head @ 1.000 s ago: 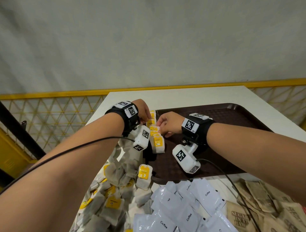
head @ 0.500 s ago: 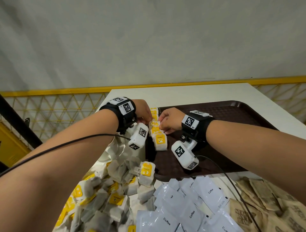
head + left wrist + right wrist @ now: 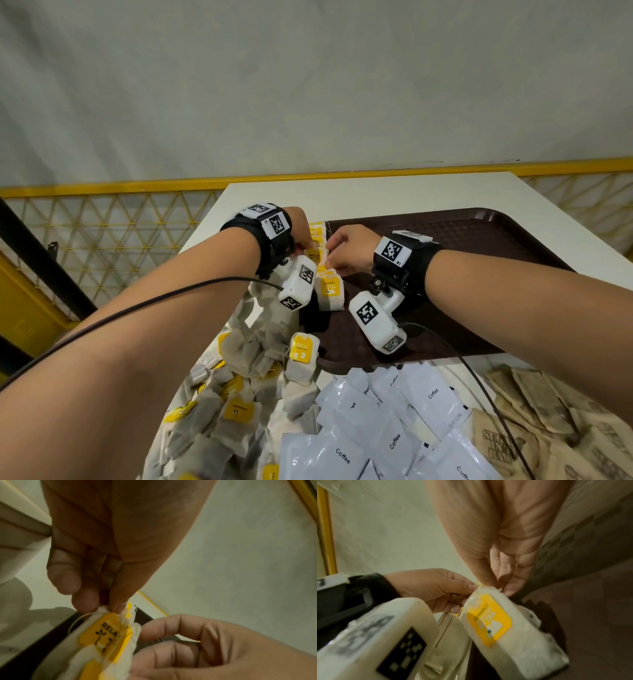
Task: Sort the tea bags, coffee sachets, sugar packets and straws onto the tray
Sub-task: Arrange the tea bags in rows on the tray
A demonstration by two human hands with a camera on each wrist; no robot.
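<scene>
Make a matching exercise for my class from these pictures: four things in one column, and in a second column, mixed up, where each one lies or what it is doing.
Column one:
1. coffee sachets
2. sugar packets
3. tray
4. left hand

Column two:
A. brown paper heap at the near right of the table
B. pinches the top of a tea bag at the tray's left edge
C. dark brown, on the white table, beyond the heaps
D. white heap between the loose tea bags and the brown packets

Pairs: 1-D, 2-A, 3-C, 4-B
</scene>
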